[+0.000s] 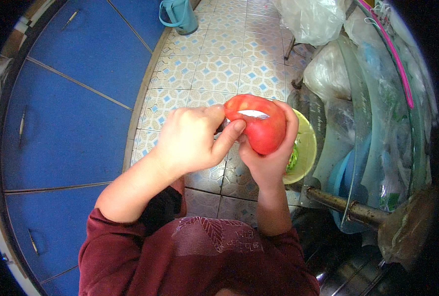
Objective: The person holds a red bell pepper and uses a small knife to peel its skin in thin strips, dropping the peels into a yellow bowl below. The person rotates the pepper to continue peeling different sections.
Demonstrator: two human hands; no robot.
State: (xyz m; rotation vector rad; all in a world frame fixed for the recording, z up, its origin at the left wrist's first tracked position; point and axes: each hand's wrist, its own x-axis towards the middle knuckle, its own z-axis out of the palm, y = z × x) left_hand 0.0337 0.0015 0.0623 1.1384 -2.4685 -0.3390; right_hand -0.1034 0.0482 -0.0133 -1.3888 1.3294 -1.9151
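My right hand [269, 159] holds a large red tomato [267, 135] from below and the right, its fingers wrapped round the far side. My left hand [190, 137] grips a small knife, its handle mostly hidden in the fist. The bright knife blade [254, 113] shows in a slit across the tomato's upper face. The left thumb presses against the fruit next to the cut. Beneath the right hand is a yellow plastic bin [310, 148], partly hidden by the hand, with green vegetable scraps [292, 159] inside.
Blue cabinet doors [75, 133] with slim handles line the left. A blue bucket or jug [182, 16] stands on the patterned tile floor [212, 66]. At the right are clear plastic bags [326, 74], a glass panel [365, 92], a metal bar [352, 209] and a pink strip [395, 63].
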